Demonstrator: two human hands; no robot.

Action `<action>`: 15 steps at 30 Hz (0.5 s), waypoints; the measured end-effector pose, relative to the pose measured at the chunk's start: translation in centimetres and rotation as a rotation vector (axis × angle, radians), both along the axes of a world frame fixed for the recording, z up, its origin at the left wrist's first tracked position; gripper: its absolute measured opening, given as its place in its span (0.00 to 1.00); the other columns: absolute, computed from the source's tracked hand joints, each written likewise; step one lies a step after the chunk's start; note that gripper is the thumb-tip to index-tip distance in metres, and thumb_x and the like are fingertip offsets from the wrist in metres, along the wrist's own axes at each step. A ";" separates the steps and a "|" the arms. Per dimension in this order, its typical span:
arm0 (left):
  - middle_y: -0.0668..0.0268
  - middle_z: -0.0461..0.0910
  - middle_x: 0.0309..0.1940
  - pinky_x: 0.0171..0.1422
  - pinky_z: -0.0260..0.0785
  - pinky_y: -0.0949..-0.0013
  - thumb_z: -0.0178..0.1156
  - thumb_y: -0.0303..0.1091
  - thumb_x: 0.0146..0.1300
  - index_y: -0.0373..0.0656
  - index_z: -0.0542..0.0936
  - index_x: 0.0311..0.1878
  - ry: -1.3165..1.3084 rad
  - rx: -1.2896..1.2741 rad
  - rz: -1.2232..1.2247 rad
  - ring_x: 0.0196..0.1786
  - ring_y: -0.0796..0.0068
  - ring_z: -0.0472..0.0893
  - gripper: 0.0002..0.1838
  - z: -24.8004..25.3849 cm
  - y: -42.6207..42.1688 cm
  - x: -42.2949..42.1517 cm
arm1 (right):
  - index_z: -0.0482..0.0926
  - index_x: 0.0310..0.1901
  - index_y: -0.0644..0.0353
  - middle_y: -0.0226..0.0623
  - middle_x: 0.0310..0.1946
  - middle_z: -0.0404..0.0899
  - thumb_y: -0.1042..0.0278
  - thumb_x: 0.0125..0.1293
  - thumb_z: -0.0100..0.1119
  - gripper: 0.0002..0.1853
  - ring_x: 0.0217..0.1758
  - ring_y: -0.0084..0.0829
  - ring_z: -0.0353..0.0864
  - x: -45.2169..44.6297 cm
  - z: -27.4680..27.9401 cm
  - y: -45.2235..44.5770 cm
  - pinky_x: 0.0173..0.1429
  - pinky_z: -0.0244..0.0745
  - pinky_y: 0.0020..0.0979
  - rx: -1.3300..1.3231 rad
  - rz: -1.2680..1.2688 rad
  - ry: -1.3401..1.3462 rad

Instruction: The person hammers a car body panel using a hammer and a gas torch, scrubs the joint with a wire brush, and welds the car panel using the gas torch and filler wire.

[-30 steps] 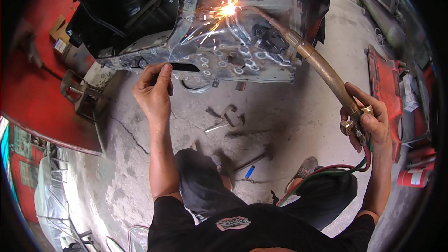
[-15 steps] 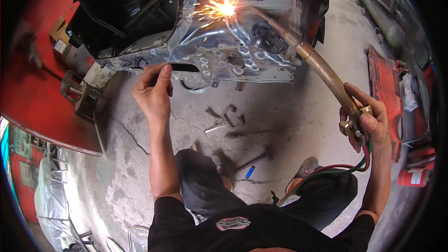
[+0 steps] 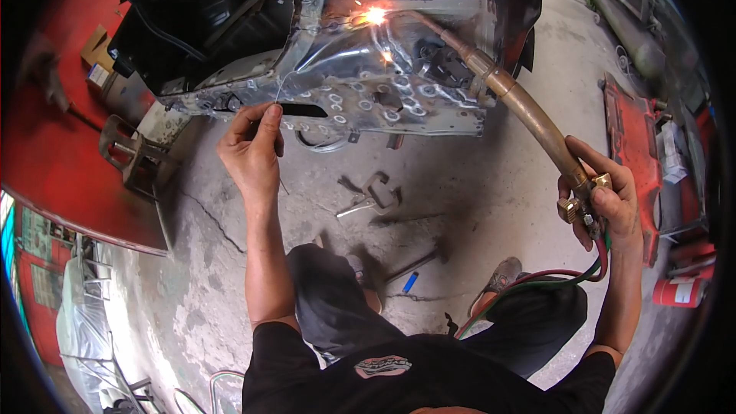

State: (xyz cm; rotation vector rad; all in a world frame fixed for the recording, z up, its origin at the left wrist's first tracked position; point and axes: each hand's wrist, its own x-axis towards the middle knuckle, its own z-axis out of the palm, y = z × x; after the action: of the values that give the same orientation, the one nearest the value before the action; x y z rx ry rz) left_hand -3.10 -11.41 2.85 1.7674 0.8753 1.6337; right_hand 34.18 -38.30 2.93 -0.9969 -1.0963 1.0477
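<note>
My left hand (image 3: 255, 142) pinches a thin wire (image 3: 283, 86) between thumb and fingers, just below the lower edge of a metal car body panel (image 3: 353, 92). The wire runs up toward the panel and a short end hangs below the hand. In my right hand (image 3: 609, 192) is the valve end of a long brass torch (image 3: 529, 107), with red and green hoses trailing from it. The torch's tip points left at a bright glowing spot (image 3: 375, 15) on the panel. A smaller orange spark glows lower down.
On the concrete floor (image 3: 222, 284) lie a clamp (image 3: 381, 193), a hammer (image 3: 414, 262) and a blue object (image 3: 411, 282). A red panel (image 3: 84, 176) with a metal stand (image 3: 130, 155) is at left. Gas cylinders (image 3: 629, 34) and a red can (image 3: 678, 292) are at right.
The spray of sparks has shrunk to a small glow, and a separate orange spark shows below it. Both hands, the wire and the torch look almost unmoved.
</note>
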 end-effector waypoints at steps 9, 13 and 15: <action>0.69 0.78 0.28 0.23 0.58 0.79 0.68 0.26 0.68 0.29 0.86 0.41 -0.002 0.003 0.005 0.20 0.86 0.71 0.07 0.1 -0.2 0.1 | 0.64 0.73 0.75 0.53 0.33 0.80 0.57 0.65 0.65 0.40 0.20 0.30 0.81 -0.2 0.2 0.0 0.12 0.75 0.26 -0.005 -0.024 -0.011; 0.68 0.78 0.29 0.22 0.58 0.79 0.68 0.26 0.68 0.28 0.85 0.41 -0.012 0.003 0.009 0.20 0.86 0.71 0.08 0.1 0.1 0.0 | 0.64 0.73 0.75 0.53 0.33 0.80 0.57 0.65 0.65 0.40 0.21 0.31 0.81 -0.2 0.2 0.0 0.12 0.75 0.26 -0.008 -0.015 -0.015; 0.69 0.77 0.28 0.24 0.58 0.79 0.69 0.29 0.68 0.29 0.86 0.43 0.007 0.001 0.015 0.22 0.85 0.72 0.10 0.3 -0.2 0.1 | 0.64 0.73 0.74 0.53 0.33 0.80 0.57 0.65 0.65 0.40 0.22 0.31 0.82 0.0 0.3 -0.1 0.12 0.75 0.26 -0.015 0.007 -0.017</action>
State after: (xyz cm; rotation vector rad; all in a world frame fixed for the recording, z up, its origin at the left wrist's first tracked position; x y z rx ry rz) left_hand -3.04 -11.65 3.11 1.7718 0.8930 1.6383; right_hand 34.22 -38.39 3.22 -1.0167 -1.1078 1.0557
